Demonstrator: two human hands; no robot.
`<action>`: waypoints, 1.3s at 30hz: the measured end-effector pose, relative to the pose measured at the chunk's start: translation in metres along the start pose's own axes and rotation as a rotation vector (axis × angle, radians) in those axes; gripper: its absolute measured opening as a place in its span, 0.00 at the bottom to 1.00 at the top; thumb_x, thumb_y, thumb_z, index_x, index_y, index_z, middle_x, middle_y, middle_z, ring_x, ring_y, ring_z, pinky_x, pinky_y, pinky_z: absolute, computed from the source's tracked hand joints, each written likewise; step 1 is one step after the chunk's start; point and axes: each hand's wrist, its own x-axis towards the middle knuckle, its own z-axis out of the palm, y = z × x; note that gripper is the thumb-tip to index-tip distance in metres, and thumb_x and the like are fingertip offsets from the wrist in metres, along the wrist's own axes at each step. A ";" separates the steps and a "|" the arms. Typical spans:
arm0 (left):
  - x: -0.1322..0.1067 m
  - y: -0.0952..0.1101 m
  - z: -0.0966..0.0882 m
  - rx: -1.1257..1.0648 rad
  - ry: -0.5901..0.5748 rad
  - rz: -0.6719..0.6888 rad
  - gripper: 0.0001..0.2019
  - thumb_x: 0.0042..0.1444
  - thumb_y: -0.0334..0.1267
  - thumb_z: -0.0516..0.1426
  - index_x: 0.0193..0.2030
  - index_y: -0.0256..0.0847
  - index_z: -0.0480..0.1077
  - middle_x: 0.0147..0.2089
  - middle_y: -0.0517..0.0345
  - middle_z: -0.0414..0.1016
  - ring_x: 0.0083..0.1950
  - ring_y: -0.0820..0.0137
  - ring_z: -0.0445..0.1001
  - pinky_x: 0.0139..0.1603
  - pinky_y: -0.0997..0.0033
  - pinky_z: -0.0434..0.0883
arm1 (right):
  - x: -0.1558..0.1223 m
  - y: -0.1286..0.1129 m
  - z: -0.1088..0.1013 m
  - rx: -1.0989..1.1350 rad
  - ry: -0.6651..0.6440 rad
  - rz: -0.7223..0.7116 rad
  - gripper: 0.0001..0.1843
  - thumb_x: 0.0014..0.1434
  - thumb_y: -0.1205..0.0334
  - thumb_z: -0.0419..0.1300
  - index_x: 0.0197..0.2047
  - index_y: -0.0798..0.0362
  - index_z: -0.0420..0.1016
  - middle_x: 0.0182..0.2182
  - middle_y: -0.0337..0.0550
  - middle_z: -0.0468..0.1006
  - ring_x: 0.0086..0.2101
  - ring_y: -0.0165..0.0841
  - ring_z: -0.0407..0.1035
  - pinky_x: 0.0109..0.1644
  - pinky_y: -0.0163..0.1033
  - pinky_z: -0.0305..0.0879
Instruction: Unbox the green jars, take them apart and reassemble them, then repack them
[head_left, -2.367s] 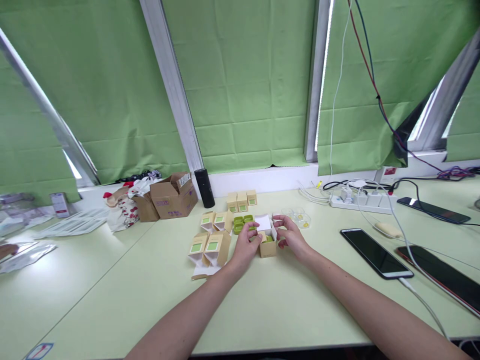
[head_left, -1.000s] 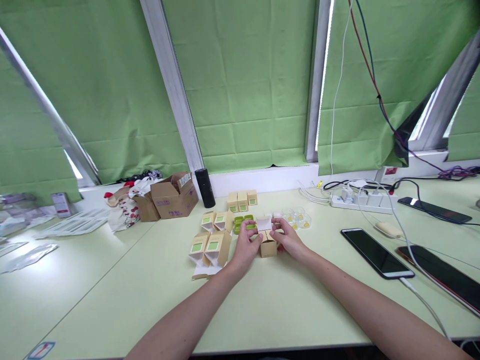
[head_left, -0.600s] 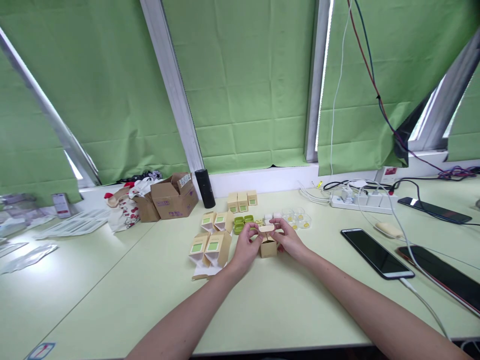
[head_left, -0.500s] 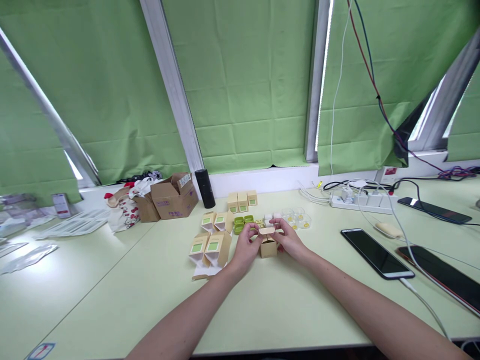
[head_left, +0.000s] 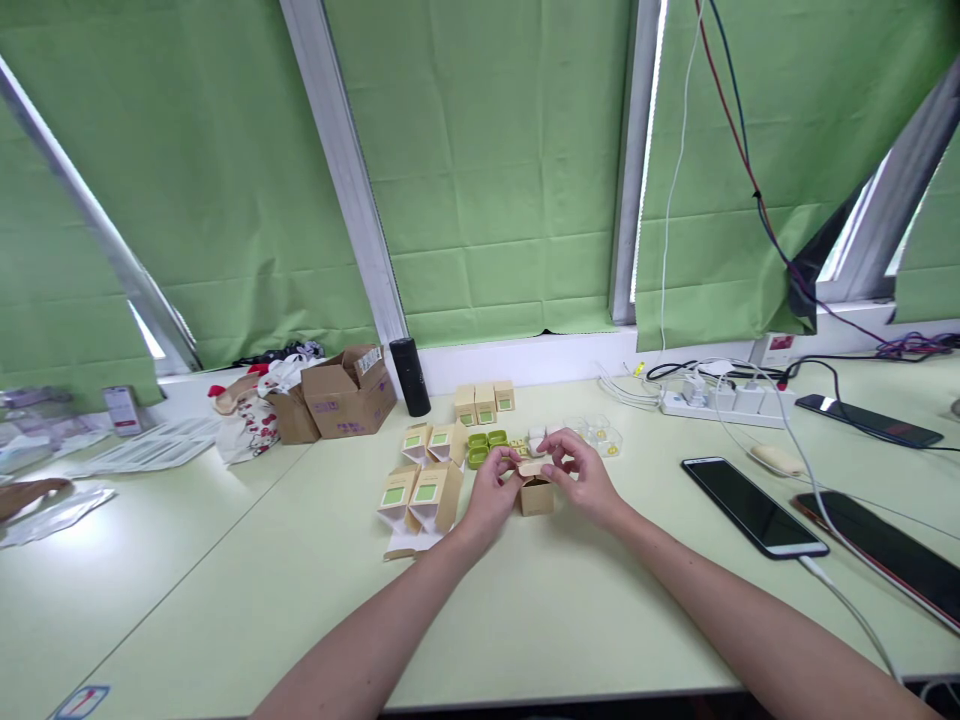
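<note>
A small kraft cardboard box (head_left: 537, 499) stands on the table in front of me, its top flap raised. My left hand (head_left: 493, 492) grips the box at its left side, fingertips by the flap. With thumb and fingers my right hand (head_left: 581, 477) pinches the right end of that flap. Just beyond are green square containers (head_left: 487, 447), small yellow pieces (head_left: 517, 447), white round-edged pieces (head_left: 537, 433) and a clear plastic tray (head_left: 600, 437) with yellow spots. What the box holds is hidden.
Open kraft boxes (head_left: 431, 494) with green labels lie at the left; closed small boxes (head_left: 485, 400) stand behind. Farther back are a large carton (head_left: 349, 400) and a black cylinder (head_left: 410, 378). Phones (head_left: 754, 507), cables and a power strip (head_left: 724, 405) occupy the right. Another person's hand (head_left: 30, 497) shows far left.
The flap has tipped lower over the box, and my right fingers have shifted up onto it. Another person's hand has come into view at the far left.
</note>
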 end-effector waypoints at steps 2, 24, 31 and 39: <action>-0.001 0.001 0.000 -0.025 -0.012 -0.018 0.14 0.48 0.39 0.67 0.38 0.42 0.67 0.37 0.59 0.78 0.38 0.69 0.75 0.41 0.73 0.67 | -0.001 -0.004 0.001 -0.039 0.002 -0.029 0.05 0.56 0.61 0.63 0.38 0.49 0.76 0.37 0.41 0.69 0.34 0.33 0.64 0.31 0.34 0.63; -0.008 0.005 -0.005 -0.006 -0.061 0.046 0.19 0.56 0.54 0.66 0.45 0.43 0.70 0.43 0.55 0.76 0.46 0.64 0.75 0.50 0.67 0.68 | -0.005 -0.005 0.000 -0.113 -0.105 -0.055 0.06 0.54 0.69 0.61 0.33 0.48 0.72 0.34 0.41 0.69 0.33 0.35 0.65 0.32 0.38 0.61; -0.007 0.004 -0.006 0.000 -0.063 0.048 0.18 0.56 0.51 0.66 0.45 0.43 0.70 0.46 0.54 0.76 0.49 0.63 0.75 0.51 0.67 0.68 | -0.004 -0.004 0.000 -0.123 -0.118 -0.065 0.06 0.53 0.69 0.61 0.32 0.48 0.71 0.33 0.41 0.68 0.33 0.36 0.66 0.31 0.38 0.62; -0.009 0.008 -0.004 -0.003 -0.058 0.047 0.16 0.54 0.46 0.66 0.45 0.43 0.70 0.46 0.53 0.76 0.49 0.62 0.75 0.47 0.69 0.69 | -0.002 -0.008 0.000 -0.076 -0.061 -0.013 0.04 0.60 0.59 0.61 0.33 0.48 0.71 0.33 0.41 0.70 0.33 0.35 0.65 0.32 0.37 0.61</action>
